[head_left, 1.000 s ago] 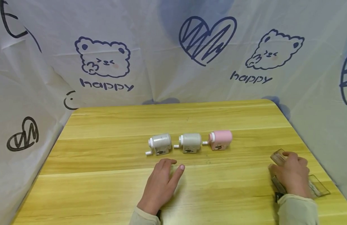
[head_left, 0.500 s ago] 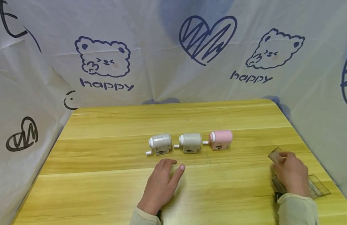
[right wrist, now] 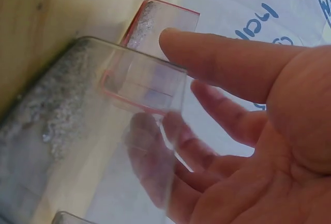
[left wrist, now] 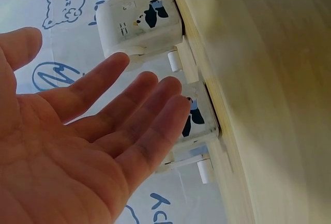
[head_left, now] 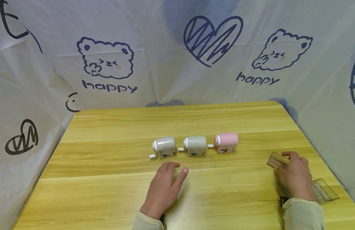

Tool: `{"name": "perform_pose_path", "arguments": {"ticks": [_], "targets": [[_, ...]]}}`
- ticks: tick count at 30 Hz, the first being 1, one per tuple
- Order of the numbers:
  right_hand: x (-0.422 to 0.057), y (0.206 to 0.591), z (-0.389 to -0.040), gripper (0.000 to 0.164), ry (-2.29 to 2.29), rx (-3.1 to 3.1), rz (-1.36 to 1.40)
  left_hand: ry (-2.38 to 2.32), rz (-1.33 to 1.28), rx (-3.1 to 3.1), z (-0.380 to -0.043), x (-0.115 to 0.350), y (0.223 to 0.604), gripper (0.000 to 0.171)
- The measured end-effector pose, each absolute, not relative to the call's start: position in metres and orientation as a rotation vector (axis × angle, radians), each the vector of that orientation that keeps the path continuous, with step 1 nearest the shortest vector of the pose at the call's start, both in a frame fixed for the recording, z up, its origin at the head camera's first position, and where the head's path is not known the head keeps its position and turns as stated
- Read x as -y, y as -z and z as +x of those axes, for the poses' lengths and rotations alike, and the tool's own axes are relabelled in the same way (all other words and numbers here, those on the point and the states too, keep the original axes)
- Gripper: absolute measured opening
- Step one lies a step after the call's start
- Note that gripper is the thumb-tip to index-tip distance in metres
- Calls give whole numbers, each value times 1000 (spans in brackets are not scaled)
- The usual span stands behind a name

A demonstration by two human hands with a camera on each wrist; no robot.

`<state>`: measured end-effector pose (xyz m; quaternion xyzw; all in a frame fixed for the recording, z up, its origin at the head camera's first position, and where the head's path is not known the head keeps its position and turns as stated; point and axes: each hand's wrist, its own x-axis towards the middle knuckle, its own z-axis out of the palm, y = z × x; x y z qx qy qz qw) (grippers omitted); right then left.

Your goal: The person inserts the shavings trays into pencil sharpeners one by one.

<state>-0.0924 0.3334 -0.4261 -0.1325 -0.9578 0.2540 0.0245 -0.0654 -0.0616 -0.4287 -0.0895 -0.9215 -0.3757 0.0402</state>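
My right hand (head_left: 296, 175) pinches a small clear plastic drawer (head_left: 276, 159) at the table's right side, thumb and fingers around its near end. Reddish edges and grey residue show on this drawer (right wrist: 145, 19) in the right wrist view. With fingers spread and relaxed, my left hand (head_left: 164, 187) hovers before a row of hand-crank pencil sharpeners, touching none. Two are pale grey, the left one (head_left: 165, 147) and the middle one (head_left: 196, 146), and the third is pink (head_left: 227, 142). A penguin picture marks the grey sharpener (left wrist: 142, 19) in the left wrist view.
Another clear drawer (head_left: 325, 190) lies by the right wrist, near the table's right edge. A clear drawer (right wrist: 67, 115) with grey residue fills the near part of the right wrist view. White cloth (head_left: 165, 80) with drawings surrounds the wooden table (head_left: 108, 191).
My right hand has shifted a little left with the clear drawer, which now shows more of its open shape. The left hand and the sharpeners have stayed in place.
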Motion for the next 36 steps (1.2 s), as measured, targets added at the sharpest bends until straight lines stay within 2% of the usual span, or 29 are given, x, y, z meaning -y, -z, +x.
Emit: {"name": "perform_pose_path", "arguments": {"ticks": [5, 14, 25, 36], "targets": [[-336, 425, -95, 69, -770, 3014, -379, 1120, -243, 2799, -67, 65, 428, 60], [-335, 429, -99, 56, -656, 3009, -225, 1079, -119, 2723, -73, 76, 429, 47], [-298, 427, -106, 58, -805, 3098, -20, 1129, -23, 2649, -83, 86, 433, 67], [-263, 431, -104, 52, -905, 3038, 317, 1195, 80, 2604, -93, 90, 432, 67]]}}
